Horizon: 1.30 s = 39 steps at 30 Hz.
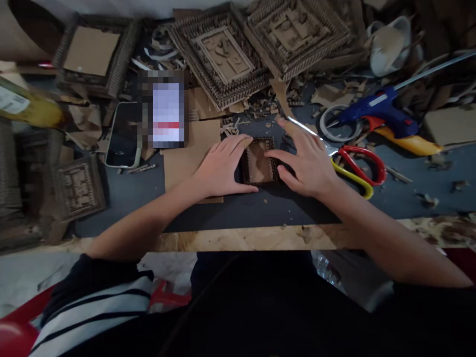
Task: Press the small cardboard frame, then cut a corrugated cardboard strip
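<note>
A small square cardboard frame [259, 163] with corrugated edging lies flat on the dark mat [253, 206]. My left hand [222, 166] rests palm down against the frame's left side, fingers reaching over its top left corner. My right hand [307, 161] lies flat on the frame's right side, fingertips touching its inner panel. Neither hand grips anything; both press on the frame with fingers spread.
Red and yellow scissors [359, 171] lie just right of my right hand. A blue glue gun [379, 111], a tape roll [340, 124], larger cardboard frames [223, 57], a phone [124, 134], a brown sheet [191, 151] and many scraps surround the mat. The wooden table edge [241, 238] runs along the front.
</note>
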Each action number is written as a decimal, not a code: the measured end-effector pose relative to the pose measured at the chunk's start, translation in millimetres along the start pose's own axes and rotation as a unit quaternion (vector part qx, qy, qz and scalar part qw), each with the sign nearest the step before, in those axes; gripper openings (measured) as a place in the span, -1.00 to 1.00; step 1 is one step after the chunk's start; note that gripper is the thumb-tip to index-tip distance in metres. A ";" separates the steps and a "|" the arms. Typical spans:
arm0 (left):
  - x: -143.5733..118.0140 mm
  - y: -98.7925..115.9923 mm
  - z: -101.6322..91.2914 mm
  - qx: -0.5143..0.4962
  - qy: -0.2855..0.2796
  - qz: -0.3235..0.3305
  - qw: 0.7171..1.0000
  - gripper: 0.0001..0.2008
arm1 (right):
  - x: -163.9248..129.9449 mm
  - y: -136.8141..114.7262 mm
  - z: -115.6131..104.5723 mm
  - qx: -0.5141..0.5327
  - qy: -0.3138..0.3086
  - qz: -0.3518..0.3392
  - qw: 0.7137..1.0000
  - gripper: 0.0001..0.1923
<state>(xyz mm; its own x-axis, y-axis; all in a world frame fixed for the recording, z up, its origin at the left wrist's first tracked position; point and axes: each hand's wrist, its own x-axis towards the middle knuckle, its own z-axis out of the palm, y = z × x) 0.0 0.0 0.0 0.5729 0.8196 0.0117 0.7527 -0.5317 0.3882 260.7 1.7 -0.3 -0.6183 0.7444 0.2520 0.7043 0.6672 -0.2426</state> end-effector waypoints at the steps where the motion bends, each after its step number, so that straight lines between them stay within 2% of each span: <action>1: -0.1 -0.1 0.2 0.000 0.001 -0.001 1.000 0.19 | -0.2 0.4 0.5 0.003 -0.001 -0.002 1.000 -0.57; 6: -0.7 -1.3 1.1 0.003 0.006 0.010 1.000 0.18 | 0.6 4.2 2.9 0.031 -0.010 -0.007 0.999 -0.39; 13: -1.4 1.4 -2.6 0.005 -0.007 0.005 1.000 0.18 | -1.4 4.6 1.5 0.008 -0.019 0.014 1.000 -0.49; 21: -2.2 3.4 -3.7 -0.004 -0.011 -0.004 1.000 0.17 | -3.8 7.4 4.8 0.012 -0.006 0.000 1.000 -0.46; 28: -1.8 4.0 -4.6 -0.003 -0.016 -0.008 1.000 0.16 | -3.1 5.0 3.2 0.004 0.003 0.027 1.000 -0.50; 31: -1.6 4.3 -4.3 0.001 -0.017 -0.011 1.000 0.17 | -2.4 5.7 4.4 -0.001 0.008 0.007 1.000 -0.46; 39: -1.4 4.1 -4.2 -0.002 -0.014 -0.007 1.000 0.17 | -0.5 4.0 5.4 -0.010 0.021 0.010 1.000 -0.55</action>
<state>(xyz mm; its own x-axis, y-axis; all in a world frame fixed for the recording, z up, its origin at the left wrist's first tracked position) 0.9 -2.5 5.5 0.5708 0.8208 -0.0194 0.7595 -0.5189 0.3924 262.0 4.2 -6.6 -0.5890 0.7555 0.2867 0.7238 0.6510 -0.2285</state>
